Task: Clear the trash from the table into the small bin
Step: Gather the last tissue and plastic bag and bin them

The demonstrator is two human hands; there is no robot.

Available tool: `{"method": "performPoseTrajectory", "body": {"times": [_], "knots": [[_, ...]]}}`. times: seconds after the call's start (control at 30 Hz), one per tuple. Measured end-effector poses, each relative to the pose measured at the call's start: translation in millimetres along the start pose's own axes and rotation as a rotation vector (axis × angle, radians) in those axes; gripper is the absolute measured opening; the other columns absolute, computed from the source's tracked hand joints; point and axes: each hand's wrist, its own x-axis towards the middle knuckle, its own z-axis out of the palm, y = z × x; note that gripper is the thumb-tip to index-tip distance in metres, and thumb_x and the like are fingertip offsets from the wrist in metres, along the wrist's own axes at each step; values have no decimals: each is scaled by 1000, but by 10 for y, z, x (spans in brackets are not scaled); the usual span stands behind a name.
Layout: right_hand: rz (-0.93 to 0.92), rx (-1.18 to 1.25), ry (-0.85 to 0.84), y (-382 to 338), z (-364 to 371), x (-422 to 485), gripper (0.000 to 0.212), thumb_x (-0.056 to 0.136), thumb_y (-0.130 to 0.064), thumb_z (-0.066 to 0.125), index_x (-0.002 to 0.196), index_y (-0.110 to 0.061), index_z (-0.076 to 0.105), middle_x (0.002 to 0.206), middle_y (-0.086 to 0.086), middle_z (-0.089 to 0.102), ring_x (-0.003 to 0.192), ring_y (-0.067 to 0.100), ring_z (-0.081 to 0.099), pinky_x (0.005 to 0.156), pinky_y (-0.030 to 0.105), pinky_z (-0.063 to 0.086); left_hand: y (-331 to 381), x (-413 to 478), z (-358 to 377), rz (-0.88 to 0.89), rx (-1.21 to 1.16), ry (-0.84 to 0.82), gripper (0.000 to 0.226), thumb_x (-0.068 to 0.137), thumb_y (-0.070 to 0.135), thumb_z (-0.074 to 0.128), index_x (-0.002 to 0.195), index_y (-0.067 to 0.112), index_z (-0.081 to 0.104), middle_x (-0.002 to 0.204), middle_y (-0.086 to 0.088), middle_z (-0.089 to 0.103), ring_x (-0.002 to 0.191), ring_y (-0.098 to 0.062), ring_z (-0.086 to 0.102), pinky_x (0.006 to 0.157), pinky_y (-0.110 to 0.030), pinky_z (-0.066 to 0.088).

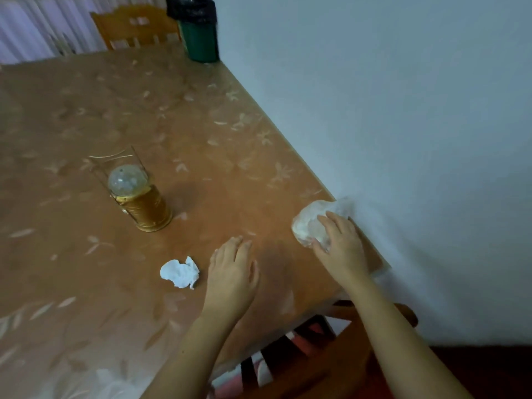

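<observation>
Where the right hand (341, 250) grips, plastic wad (308, 226) seems part-hidden.

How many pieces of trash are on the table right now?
2. A crumpled white paper lies just left of the left hand; a crumpled translucent wrapper sits at the wall-side edge of the table, gripped by the right hand. More may lie outside the view.

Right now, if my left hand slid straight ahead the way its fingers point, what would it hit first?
Probably nothing soon. The left hand points over bare table; the lantern sits to its left, the plastic wad the right hand grips to its right. Eventually, likely the wall, though depth is unclear.
</observation>
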Motion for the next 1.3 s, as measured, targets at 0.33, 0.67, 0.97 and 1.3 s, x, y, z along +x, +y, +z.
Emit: {"method": "performPoseTrajectory", "body": {"times": [0.33,0.67,0.97,1.3], "knots": [[-24,-10,-125,419,371,460,45,85,-27,60,126,-19,45,139,10,38,127,29,34,93,40,44,-51,72,200,-210,40,16,33,71,-6,66,103,-9,59,110,-29,60,99,-44,58,84,-56,48],[-42,219,-66,291,518,549,12,85,-2,56,95,3,62,100,19,61,93,28,56,76,35,52,-151,45,153,-293,41,34,33,77,-4,60,110,-5,57,118,-25,57,108,-39,53,94,-48,39],[-88,424,-94,-285,647,563,15,84,-2,57,75,-13,54,80,-2,51,69,5,47,63,3,38,-463,-45,2,-435,76,84,36,80,1,59,115,-4,55,124,-22,55,118,-37,46,97,-45,36],[-288,463,-223,-928,988,422,12,82,-1,58,73,-9,55,76,-6,49,71,6,47,67,6,36,-955,-268,53,-592,107,138,40,76,5,64,115,0,56,120,-20,57,105,-40,51,88,-47,40]]}}
